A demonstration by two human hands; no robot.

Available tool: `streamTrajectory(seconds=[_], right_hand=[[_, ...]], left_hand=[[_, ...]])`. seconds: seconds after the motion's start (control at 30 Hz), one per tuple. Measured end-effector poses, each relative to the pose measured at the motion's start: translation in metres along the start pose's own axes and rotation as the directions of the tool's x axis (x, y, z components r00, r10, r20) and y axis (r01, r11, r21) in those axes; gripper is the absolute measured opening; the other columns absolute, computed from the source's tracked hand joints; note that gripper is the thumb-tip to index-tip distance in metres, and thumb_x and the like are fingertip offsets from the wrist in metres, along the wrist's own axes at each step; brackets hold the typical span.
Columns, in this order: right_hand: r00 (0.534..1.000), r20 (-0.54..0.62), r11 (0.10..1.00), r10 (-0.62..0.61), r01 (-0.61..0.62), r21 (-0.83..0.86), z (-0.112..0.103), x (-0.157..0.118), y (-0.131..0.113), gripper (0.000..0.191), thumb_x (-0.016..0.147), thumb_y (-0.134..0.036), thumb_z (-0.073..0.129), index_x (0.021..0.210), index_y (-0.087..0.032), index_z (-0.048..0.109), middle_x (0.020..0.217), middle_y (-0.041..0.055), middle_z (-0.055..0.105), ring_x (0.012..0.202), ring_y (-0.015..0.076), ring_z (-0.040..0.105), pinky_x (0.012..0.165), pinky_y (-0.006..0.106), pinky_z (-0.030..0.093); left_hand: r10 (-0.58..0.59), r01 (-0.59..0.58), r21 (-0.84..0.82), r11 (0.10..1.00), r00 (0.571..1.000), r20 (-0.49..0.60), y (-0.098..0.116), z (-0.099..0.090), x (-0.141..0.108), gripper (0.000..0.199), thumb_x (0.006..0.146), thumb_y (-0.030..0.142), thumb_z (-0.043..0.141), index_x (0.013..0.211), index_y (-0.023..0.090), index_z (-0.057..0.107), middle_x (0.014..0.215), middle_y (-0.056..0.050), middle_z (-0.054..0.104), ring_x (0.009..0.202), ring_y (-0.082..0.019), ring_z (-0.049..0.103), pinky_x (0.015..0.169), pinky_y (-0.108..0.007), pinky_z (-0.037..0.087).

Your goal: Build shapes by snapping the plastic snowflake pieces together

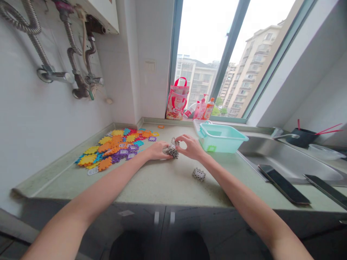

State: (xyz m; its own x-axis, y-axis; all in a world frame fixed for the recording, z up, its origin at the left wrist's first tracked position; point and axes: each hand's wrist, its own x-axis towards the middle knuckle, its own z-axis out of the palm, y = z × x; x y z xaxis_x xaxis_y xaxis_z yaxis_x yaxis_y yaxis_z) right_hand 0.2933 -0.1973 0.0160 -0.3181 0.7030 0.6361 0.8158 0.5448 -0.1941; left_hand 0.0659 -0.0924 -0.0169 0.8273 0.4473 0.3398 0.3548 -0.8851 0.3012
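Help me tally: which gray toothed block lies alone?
The gray toothed block on the countertop beside the right forearm; others are held in the left hand and right hand.

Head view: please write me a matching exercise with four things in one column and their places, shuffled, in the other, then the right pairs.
Things
1. Heap of colorful pieces
2. Tub
3. Bag
4. Gray pieces

Places
A. Standing beside the bottles
B. Between the fingers of the left hand and right hand
C. On the counter, left of both hands
D. Right next to the sink

Right pairs: 1-C, 2-D, 3-A, 4-B
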Motion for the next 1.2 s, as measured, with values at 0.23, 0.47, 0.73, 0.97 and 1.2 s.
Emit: streamTrajectory(seconds=[0.23,0.47,0.73,0.97,1.2], right_hand=[[0.999,0.036,0.992,-0.041,0.037,0.118,-0.035,-0.012,0.011,0.027,0.107,-0.04,0.055,0.121,-0.028,0.074,0.13,0.0087,0.073,0.122,0.0269,0.065,0.107,0.048,0.051],[0.968,0.244,0.994,0.065,-0.083,0.064,-0.068,-0.118,-0.004,0.064,0.091,-0.049,0.077,0.148,-0.029,0.056,0.148,0.0119,0.061,0.132,0.0328,0.06,0.111,0.05,0.049],[0.967,0.214,0.987,0.134,-0.15,0.057,-0.064,-0.145,-0.012,0.032,0.087,-0.018,0.066,0.117,-0.026,0.071,0.109,0.0073,0.075,0.103,0.0271,0.069,0.092,0.042,0.056],[0.972,0.236,0.998,0.015,-0.03,0.061,-0.032,-0.109,-0.023,0.031,0.085,-0.024,0.074,0.116,-0.027,0.073,0.109,0.0067,0.074,0.101,0.0262,0.067,0.091,0.042,0.056],[0.97,-0.173,0.968,-0.173,0.2,0.154,0.013,-0.049,-0.014,0.031,0.088,-0.021,0.071,0.119,-0.028,0.071,0.118,0.008,0.076,0.107,0.0253,0.068,0.095,0.043,0.058]], left_hand=[[-0.015,0.015,-0.007,1.0,1.0,0.004,0.001,-0.002,-0.001,0.052,0.08,0.06,0.078,0.114,0.021,0.071,0.114,-0.007,0.074,0.104,-0.028,0.068,0.088,-0.03,0.05],[-0.021,0.021,-0.007,1.0,1.0,0.014,0.004,-0.004,0.0,0.047,0.079,0.057,0.078,0.107,0.02,0.071,0.109,-0.008,0.074,0.101,-0.027,0.067,0.089,-0.031,0.049],[-0.045,0.045,-0.005,0.999,0.999,0.003,-0.001,0.0,0.001,0.048,0.077,0.061,0.078,0.101,0.02,0.068,0.108,-0.008,0.072,0.1,-0.027,0.066,0.089,-0.032,0.049],[-0.04,0.04,-0.006,0.999,0.999,-0.006,0.0,-0.001,0.0,0.049,0.076,0.062,0.079,0.097,0.02,0.067,0.104,-0.007,0.071,0.096,-0.026,0.066,0.084,-0.031,0.048],[-0.029,0.029,-0.007,1.0,1.0,-0.006,-0.002,0.0,0.001,0.048,0.077,0.061,0.078,0.097,0.02,0.066,0.101,-0.006,0.07,0.093,-0.024,0.066,0.081,-0.03,0.049]])
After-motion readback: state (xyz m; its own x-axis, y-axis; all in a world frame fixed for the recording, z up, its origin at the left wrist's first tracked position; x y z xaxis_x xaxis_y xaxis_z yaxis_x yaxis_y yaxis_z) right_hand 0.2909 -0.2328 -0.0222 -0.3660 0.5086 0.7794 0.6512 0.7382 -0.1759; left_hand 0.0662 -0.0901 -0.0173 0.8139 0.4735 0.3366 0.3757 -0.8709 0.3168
